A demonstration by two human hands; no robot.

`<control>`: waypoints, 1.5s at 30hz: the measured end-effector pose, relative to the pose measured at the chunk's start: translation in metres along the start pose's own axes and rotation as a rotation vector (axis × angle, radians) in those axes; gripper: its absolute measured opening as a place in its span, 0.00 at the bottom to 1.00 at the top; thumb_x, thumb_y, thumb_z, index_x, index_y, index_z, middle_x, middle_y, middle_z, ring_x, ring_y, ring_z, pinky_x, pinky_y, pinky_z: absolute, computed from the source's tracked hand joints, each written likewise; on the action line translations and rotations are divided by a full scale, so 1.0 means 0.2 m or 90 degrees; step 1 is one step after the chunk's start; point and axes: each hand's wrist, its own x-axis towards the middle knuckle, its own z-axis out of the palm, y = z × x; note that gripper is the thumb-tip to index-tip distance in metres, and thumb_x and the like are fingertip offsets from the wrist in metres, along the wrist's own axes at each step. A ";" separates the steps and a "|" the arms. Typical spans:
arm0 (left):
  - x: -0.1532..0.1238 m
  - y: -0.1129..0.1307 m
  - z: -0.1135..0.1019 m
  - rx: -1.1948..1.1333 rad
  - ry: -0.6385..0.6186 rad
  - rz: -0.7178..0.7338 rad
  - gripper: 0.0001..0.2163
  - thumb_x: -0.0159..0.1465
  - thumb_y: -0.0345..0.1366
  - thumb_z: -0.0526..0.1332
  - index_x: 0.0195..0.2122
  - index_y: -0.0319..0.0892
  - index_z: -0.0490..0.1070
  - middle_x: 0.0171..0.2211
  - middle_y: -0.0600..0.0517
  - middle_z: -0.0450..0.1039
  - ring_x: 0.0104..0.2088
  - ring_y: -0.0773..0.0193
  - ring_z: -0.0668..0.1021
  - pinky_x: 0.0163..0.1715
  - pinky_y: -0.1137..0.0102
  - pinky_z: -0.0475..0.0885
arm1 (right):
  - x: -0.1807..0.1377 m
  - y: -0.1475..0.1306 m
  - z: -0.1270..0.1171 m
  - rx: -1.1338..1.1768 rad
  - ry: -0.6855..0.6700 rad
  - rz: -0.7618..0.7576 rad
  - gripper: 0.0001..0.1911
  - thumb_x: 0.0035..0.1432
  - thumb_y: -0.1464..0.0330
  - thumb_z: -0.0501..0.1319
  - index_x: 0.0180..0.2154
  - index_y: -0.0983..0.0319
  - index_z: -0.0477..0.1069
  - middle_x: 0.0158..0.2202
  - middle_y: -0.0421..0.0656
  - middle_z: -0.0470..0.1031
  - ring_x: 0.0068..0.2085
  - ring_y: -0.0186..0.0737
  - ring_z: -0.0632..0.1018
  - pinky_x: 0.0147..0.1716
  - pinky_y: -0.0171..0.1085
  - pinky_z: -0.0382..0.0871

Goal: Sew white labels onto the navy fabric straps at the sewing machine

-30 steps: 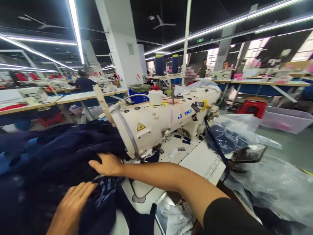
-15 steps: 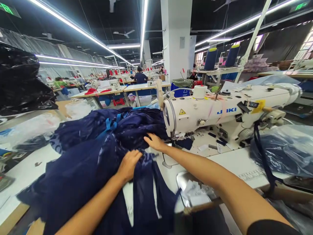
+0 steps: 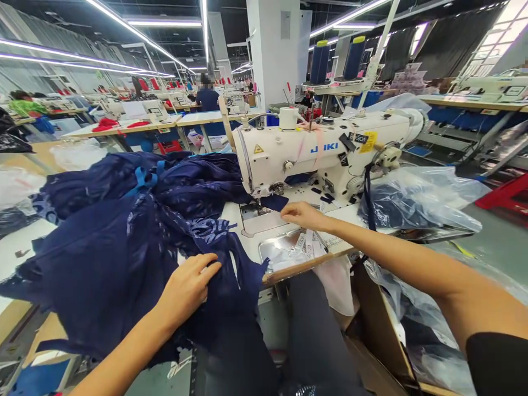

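My left hand (image 3: 187, 283) rests on a navy garment (image 3: 94, 247), fingers stretched out and a gap beside the thumb. The garment is bunched on the left of the table and hangs over the front edge. Patterned trim (image 3: 210, 228) lies just beyond that hand. My right hand (image 3: 303, 214) is closed, its fingertips pressed together beside a small navy fabric piece (image 3: 275, 202) near the needle of the sewing machine (image 3: 322, 146). Whether the fingertips grip that piece cannot be made out. A bright blue ribbon (image 3: 145, 179) lies on the garment pile.
A metal tray (image 3: 268, 250) with white labels (image 3: 307, 245) is set in the table front. Right of the machine lies a plastic bag (image 3: 391, 203) of dark fabric. An open carton (image 3: 383, 319) stands below. Thread cones (image 3: 319, 61) rise behind; a co-worker (image 3: 207, 96) sits farther off.
The view has swung right and down. My right hand has left the garment pile and come to the needle area. My left hand has moved off the patterned trim toward me, its fingers loosened.
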 end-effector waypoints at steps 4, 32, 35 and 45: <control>0.04 0.07 -0.10 -0.013 -0.018 0.017 0.20 0.51 0.17 0.44 0.33 0.40 0.72 0.37 0.47 0.74 0.35 0.61 0.74 0.36 0.68 0.70 | -0.13 -0.02 -0.06 -0.089 -0.092 -0.099 0.06 0.51 0.75 0.57 0.27 0.65 0.72 0.27 0.41 0.72 0.29 0.33 0.71 0.31 0.32 0.63; 0.66 0.13 -0.03 -0.426 0.039 -0.184 0.10 0.62 0.33 0.51 0.27 0.40 0.69 0.22 0.54 0.70 0.23 0.68 0.71 0.25 0.74 0.62 | -0.13 0.10 -0.06 -0.150 0.139 -0.202 0.11 0.58 0.66 0.52 0.29 0.61 0.70 0.24 0.43 0.73 0.27 0.38 0.73 0.30 0.36 0.64; 0.78 0.12 0.21 -0.423 -0.039 -0.248 0.10 0.60 0.37 0.54 0.27 0.41 0.72 0.22 0.54 0.72 0.23 0.66 0.71 0.26 0.72 0.61 | -0.13 0.12 -0.08 -0.050 0.169 -0.076 0.08 0.56 0.66 0.53 0.29 0.61 0.69 0.22 0.40 0.72 0.25 0.37 0.73 0.29 0.36 0.64; 0.63 -0.10 0.46 -0.487 0.106 -0.453 0.09 0.54 0.41 0.58 0.28 0.43 0.75 0.26 0.52 0.74 0.28 0.61 0.71 0.32 0.68 0.65 | -0.11 0.16 -0.09 0.209 0.191 0.097 0.08 0.48 0.63 0.59 0.23 0.61 0.69 0.24 0.41 0.72 0.30 0.39 0.73 0.34 0.40 0.65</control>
